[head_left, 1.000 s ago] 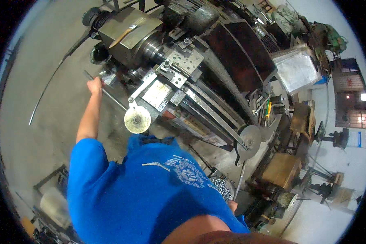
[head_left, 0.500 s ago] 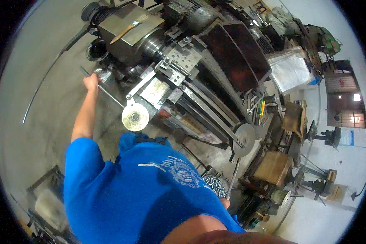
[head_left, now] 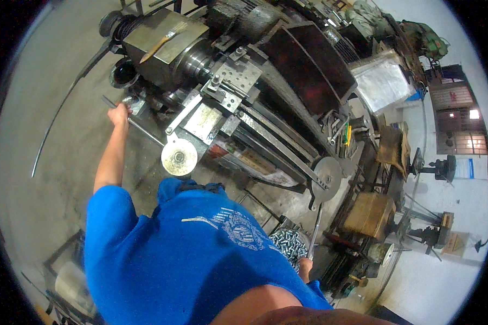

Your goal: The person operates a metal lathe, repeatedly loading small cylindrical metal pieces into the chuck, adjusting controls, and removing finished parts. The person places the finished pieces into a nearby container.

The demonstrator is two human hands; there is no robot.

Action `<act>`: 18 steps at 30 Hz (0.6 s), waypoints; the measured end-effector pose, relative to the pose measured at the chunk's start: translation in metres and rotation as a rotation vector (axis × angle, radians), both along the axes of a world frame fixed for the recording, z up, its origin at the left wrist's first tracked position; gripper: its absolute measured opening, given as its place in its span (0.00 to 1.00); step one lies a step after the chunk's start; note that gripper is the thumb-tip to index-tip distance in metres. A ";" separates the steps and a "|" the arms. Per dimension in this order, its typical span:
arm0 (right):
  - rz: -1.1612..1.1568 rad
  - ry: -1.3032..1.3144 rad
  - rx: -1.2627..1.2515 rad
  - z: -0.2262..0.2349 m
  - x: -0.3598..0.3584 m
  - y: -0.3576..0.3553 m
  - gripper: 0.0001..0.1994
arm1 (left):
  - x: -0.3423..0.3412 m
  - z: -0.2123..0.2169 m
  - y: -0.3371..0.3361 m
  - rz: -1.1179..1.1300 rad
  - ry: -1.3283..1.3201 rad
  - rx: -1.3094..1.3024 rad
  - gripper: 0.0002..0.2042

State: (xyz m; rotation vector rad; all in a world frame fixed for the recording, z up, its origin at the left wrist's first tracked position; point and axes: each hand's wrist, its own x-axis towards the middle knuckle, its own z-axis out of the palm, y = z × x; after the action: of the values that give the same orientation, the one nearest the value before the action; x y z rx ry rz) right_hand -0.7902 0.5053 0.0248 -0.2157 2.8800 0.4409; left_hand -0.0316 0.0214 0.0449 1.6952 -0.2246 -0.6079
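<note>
My left hand (head_left: 119, 114) is closed round a long metal lever (head_left: 146, 132) that runs to a pale round hub (head_left: 179, 156) at the near end of a lathe's slide. Lower right, my right hand (head_left: 306, 265) is wrapped round the end of a second metal lever (head_left: 315, 232), its fingers partly hidden. That lever joins a grey round plate (head_left: 327, 177) at the right end of the lathe bed (head_left: 281, 142). Between the two levers lie the lathe's tool slide (head_left: 236, 76) and its shiny chuck (head_left: 197, 57).
A wooden-handled brush (head_left: 161, 43) lies on the headstock (head_left: 171, 21). Beside my right hand, a container holds many small metal pieces (head_left: 290, 245). Wrenches and other tools (head_left: 337, 130) lie behind the bed. A long thin rod (head_left: 51, 125) sticks out at left.
My right hand and its lever have swung outward to the right, so more of the hand shows. My left hand keeps its grip on its lever, almost unmoved. The view has shifted slightly.
</note>
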 end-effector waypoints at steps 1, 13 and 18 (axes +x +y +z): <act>0.008 -0.010 -0.007 0.003 0.001 -0.001 0.13 | -0.001 0.000 -0.001 0.019 0.016 -0.011 0.07; 0.127 -0.215 -0.008 0.006 -0.002 0.003 0.16 | 0.005 -0.012 -0.005 -0.019 0.044 -0.018 0.07; 0.125 -0.237 0.013 0.016 0.009 -0.005 0.18 | 0.005 -0.007 -0.003 -0.010 0.042 -0.021 0.07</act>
State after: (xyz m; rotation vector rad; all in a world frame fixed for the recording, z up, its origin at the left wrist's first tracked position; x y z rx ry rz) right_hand -0.7811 0.5008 0.0409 -0.4187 2.6401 0.4239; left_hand -0.0267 0.0187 0.0375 1.6604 -0.2092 -0.6464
